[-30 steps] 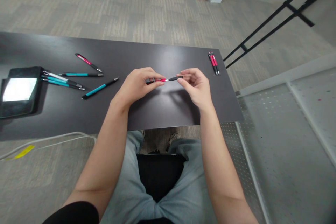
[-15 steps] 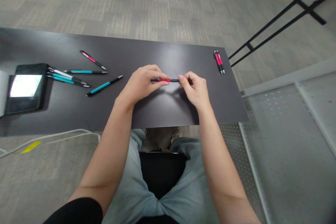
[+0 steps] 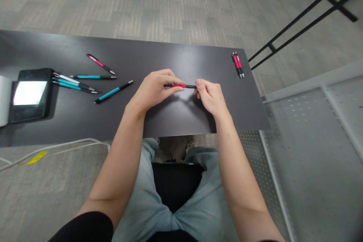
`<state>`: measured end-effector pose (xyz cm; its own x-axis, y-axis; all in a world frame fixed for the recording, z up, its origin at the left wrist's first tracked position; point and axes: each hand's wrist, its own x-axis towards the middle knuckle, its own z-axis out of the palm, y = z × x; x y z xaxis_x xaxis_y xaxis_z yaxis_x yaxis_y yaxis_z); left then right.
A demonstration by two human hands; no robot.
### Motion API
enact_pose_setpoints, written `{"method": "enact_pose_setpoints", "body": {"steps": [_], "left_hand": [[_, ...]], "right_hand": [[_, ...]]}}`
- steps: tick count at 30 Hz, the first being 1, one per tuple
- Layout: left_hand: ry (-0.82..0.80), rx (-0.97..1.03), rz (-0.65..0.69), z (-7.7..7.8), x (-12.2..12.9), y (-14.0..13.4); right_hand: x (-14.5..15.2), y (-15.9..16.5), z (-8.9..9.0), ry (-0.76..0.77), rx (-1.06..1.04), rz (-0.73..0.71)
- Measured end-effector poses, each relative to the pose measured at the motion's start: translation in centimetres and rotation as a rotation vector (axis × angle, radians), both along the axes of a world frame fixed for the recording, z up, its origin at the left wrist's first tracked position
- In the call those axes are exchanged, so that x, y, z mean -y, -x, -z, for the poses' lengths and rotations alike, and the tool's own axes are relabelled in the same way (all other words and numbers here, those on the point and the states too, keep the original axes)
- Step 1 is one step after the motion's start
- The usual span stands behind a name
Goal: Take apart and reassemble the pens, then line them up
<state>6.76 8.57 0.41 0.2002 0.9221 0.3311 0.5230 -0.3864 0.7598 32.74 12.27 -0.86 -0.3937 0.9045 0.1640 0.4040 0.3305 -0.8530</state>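
A red pen with a black grip (image 3: 190, 86) is held level above the dark table, between my two hands. My left hand (image 3: 159, 87) pinches its red barrel between thumb and fingers. At the pen's other end, my right hand (image 3: 209, 95) has its thumb and curled fingers closed around the tip, which they hide. Two red pens (image 3: 237, 65) lie side by side near the table's right end. To the left rest another red pen (image 3: 100, 63), a blue pen (image 3: 113, 95) lying at a slant, and a blue pen (image 3: 92, 77) lying level.
Several blue and silver pens (image 3: 74, 84) lie in a bunch against a black device with a bright screen (image 3: 30, 94) at the left. The dark table (image 3: 181, 121) ends close to my legs. A white cable (image 3: 56, 146) hangs by its front edge. Black rails (image 3: 300, 19) stand at the right.
The fingers of my right hand have shifted slightly on the pen's tip end, with the thumb now more upright. My left hand keeps its hold. The whole view has moved a little.
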Motion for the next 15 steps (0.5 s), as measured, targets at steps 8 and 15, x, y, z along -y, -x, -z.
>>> {"method": "enact_pose_setpoints", "body": {"steps": [8, 15], "left_hand": [[-0.017, 0.001, 0.007, 0.31, -0.11, 0.22], [-0.038, -0.031, 0.009, 0.33, -0.06, 0.37]], "right_hand": [[-0.01, 0.0, -0.16, 0.003, -0.01, -0.04], [0.12, 0.34, -0.05, -0.005, -0.073, -0.064]]}}
